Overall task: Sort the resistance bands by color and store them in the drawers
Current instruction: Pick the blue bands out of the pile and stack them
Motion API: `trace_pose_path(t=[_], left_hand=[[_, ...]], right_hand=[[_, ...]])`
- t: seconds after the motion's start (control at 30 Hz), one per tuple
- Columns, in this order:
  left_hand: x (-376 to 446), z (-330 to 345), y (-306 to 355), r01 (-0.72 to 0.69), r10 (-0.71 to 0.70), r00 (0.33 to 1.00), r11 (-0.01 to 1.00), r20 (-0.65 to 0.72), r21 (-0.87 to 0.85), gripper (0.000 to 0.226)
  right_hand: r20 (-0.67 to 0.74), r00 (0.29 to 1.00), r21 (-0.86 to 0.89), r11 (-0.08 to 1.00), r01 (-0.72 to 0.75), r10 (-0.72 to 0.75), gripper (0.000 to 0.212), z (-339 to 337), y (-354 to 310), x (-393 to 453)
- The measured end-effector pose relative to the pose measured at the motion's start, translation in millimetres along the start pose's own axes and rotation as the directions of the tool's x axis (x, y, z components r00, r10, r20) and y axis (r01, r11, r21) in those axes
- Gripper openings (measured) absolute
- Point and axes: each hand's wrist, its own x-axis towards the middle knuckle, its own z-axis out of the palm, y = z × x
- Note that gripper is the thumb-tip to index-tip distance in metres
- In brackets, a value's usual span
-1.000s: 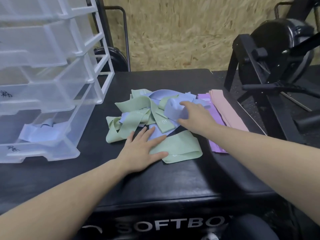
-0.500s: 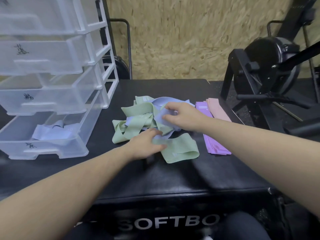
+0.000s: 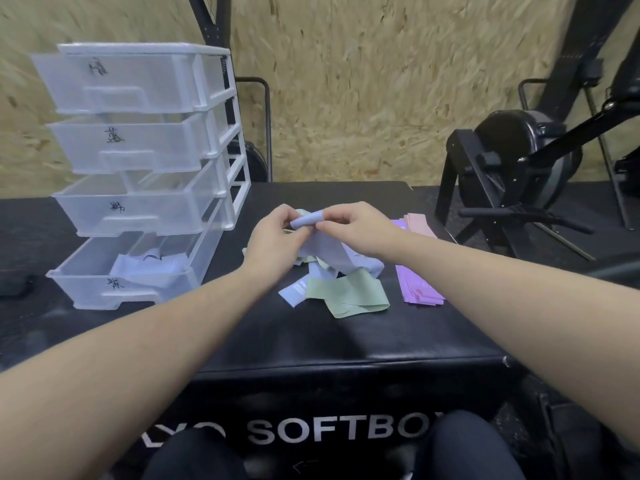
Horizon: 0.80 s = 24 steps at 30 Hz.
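Since the earlier frame we have lifted both hands off the surface (image 3: 242,341). Now our left hand (image 3: 273,237) and right hand (image 3: 360,230) pinch one pale blue band (image 3: 325,251) above the green-and-blue pile (image 3: 346,296) at frame centre, probably to free it for the open bottom drawer (image 3: 104,292) at left, which holds matching blue.

A black padded box (image 3: 311,344) with "SOFTBO" in white letters on its front face serves as the work surface. On its left part stands a translucent drawer unit (image 3: 145,174) of four drawers, each pulled out. Near the middle lies a loose heap of green bands (image 3: 346,294) and pale blue bands (image 3: 294,292), tangled together. Just beside the heap, to the right, lies a flat stack of purple bands (image 3: 417,282), with pink bands (image 3: 420,224) behind it.
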Motion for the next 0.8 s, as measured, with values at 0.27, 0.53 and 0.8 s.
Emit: trace_pose_path(t=[0.27,0.53,0.8], left_hand=[[7,-13,23,0.125,-0.123,0.992,0.976,0.022,-0.181,0.014],[13,-21,35,0.154,-0.131,0.988,0.906,0.085,-0.394,0.013],[28,-41,-2,0.266,-0.306,0.950,0.894,-0.058,-0.362,0.010]], right_hand=[[-0.139,0.961,0.120,0.967,-0.225,0.241,0.078,20,40,-15],[-0.194,0.934,0.035,0.954,-0.298,0.299,0.052,39,65,-9],[-0.293,0.914,0.140,0.959,-0.248,0.279,0.014,27,87,20]])
